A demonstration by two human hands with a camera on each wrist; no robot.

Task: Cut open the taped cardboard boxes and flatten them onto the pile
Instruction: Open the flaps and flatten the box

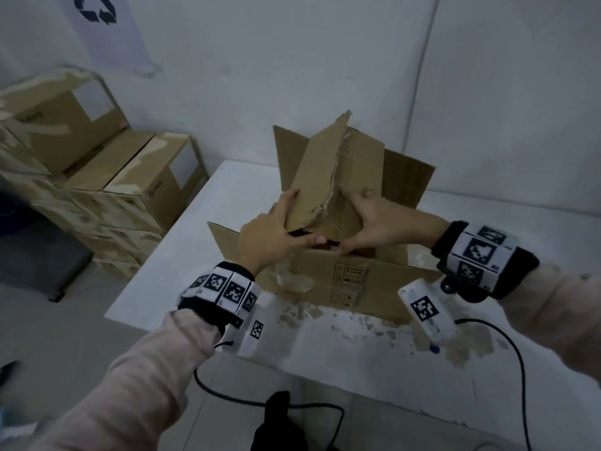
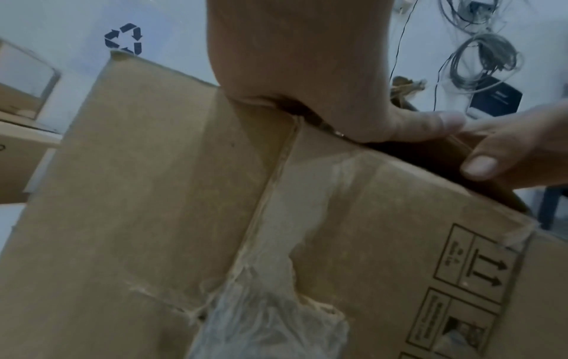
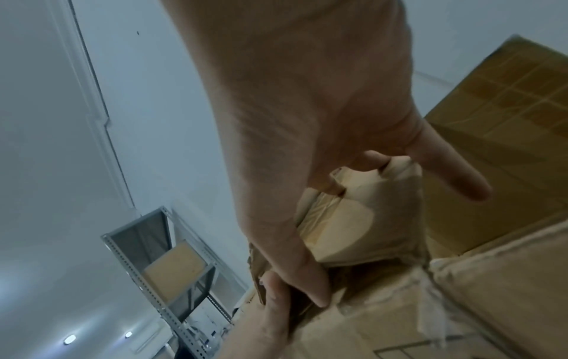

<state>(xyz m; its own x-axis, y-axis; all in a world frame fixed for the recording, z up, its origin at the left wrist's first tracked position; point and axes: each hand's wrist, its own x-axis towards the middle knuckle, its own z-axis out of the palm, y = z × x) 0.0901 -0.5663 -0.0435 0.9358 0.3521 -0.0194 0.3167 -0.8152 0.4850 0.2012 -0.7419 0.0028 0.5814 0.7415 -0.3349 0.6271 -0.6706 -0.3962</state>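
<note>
A brown cardboard box (image 1: 351,281) stands on the white table (image 1: 247,183) with its top flaps raised and torn clear tape (image 1: 292,279) hanging at its near left corner. My left hand (image 1: 276,229) grips the near edge of the left inner flap (image 1: 318,170), thumb across the box rim. My right hand (image 1: 374,222) grips the right inner flap (image 1: 361,154) beside it. In the left wrist view my left hand (image 2: 307,72) hooks over the box (image 2: 153,194) rim, thumb meeting the right hand (image 2: 507,150). In the right wrist view my right hand (image 3: 307,121) curls round taped cardboard (image 3: 353,218).
Several taped boxes (image 1: 97,177) are stacked on the floor at the left, by a dark bin (image 1: 32,249). A recycling sign (image 1: 94,8) hangs on the wall. Tape scraps mark the table's near edge (image 1: 357,323). Black cables (image 1: 507,340) trail from my wrists. A metal shelf (image 3: 159,255) stands behind.
</note>
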